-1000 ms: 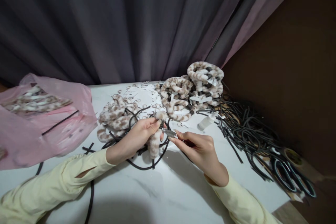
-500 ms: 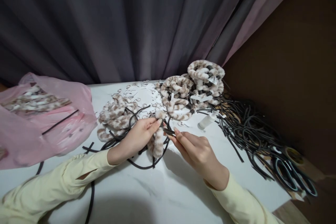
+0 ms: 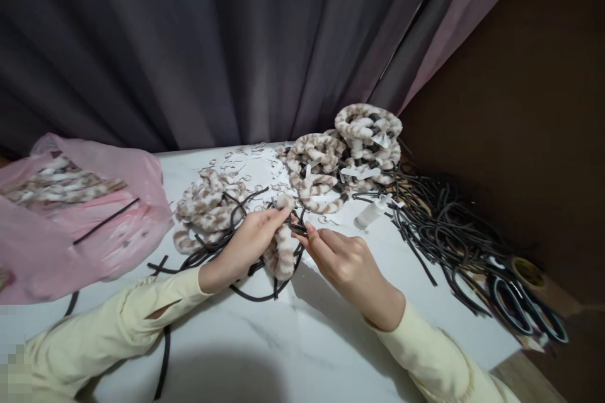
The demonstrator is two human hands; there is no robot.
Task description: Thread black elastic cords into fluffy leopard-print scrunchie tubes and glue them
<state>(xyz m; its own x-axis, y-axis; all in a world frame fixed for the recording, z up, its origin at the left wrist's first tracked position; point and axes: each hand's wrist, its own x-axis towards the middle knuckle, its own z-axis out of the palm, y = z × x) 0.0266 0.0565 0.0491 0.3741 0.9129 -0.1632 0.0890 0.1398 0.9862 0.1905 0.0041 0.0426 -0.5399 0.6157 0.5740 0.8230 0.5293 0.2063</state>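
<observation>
My left hand (image 3: 250, 233) is closed on a fuzzy brown-and-white plush tube (image 3: 283, 255), which hangs bent below the fingers. Dark cord or banding shows at the pinched part. My right hand (image 3: 347, 267) pinches a slim, dark, metallic-looking tool (image 3: 297, 228), its tip against the tube at my left fingertips. The exact kind of tool is too small to make out. Black cords (image 3: 250, 296) lie looped on the table under the tube. Beside my left hand is a pile of similar plush tubes (image 3: 208, 204).
Finished-looking plush rings (image 3: 367, 118) are stacked at the back right. A small white bottle (image 3: 371, 213) stands before them. Many black cords (image 3: 444, 227), large scissors (image 3: 510, 305) and a tape roll (image 3: 528, 272) lie right. Left is a pink plastic bag (image 3: 137, 245); metal hooks (image 3: 236, 164) are scattered behind.
The tool in my right hand has turned, showing its narrow side rather than its flat grey face. The hanging tube has swung and bent slightly. Both hands stay close together.
</observation>
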